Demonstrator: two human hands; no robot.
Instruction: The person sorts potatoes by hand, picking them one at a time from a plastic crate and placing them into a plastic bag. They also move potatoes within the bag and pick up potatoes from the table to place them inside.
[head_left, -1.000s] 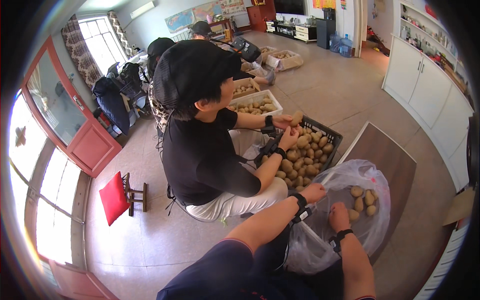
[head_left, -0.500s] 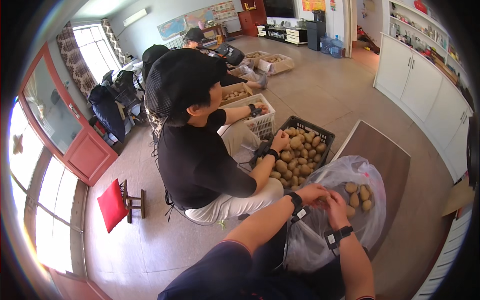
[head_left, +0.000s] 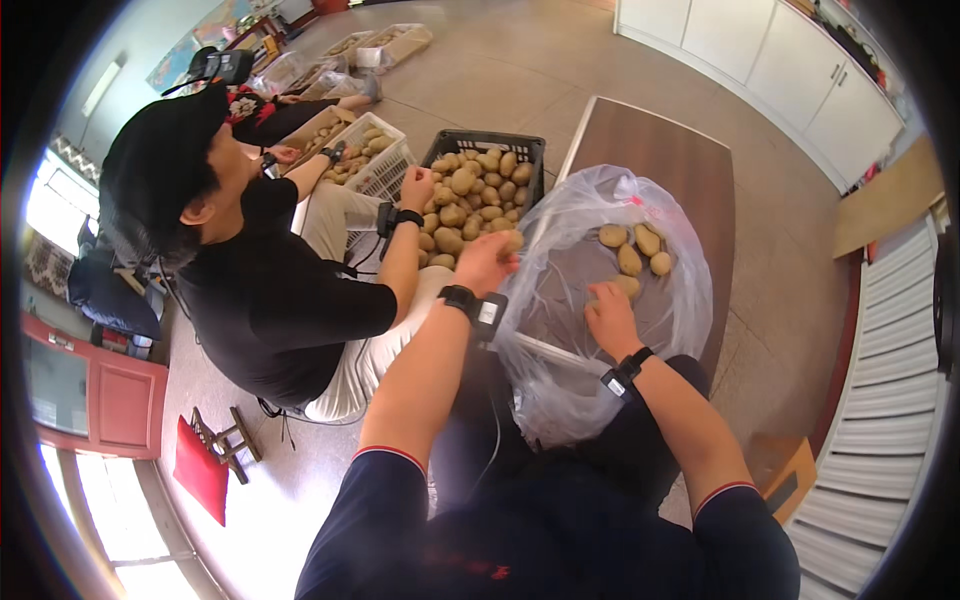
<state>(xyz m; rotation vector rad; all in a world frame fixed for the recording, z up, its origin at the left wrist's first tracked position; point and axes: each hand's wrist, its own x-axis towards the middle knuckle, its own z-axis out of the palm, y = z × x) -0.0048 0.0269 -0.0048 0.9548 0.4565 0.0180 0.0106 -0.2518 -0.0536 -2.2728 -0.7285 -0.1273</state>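
My left hand point(head_left: 485, 264) is closed around a potato point(head_left: 513, 241), which shows at its fingertips between the black crate and the plastic bag. Over the opened clear bag point(head_left: 538, 300), my right hand point(head_left: 612, 322) reaches down with curled fingers. Those fingers are right beside the nearest loose potato point(head_left: 628, 286), and what lies under them is hidden. Several other potatoes point(head_left: 629, 260) rest farther back in the bag. The black crate point(head_left: 540, 152) beyond my left hand is heaped with potatoes point(head_left: 463, 181).
The bag spreads over a low brown board point(head_left: 650, 135). Close on my left sits a co-worker point(head_left: 270, 290), one hand point(head_left: 417, 188) at the crate. A white crate point(head_left: 385, 180) of potatoes stands farther left. A red-topped stool point(head_left: 200, 470) is on the floor.
My hands have parted: the left has moved left toward the black crate, while the right has stayed over the bag. The view has turned right and down.
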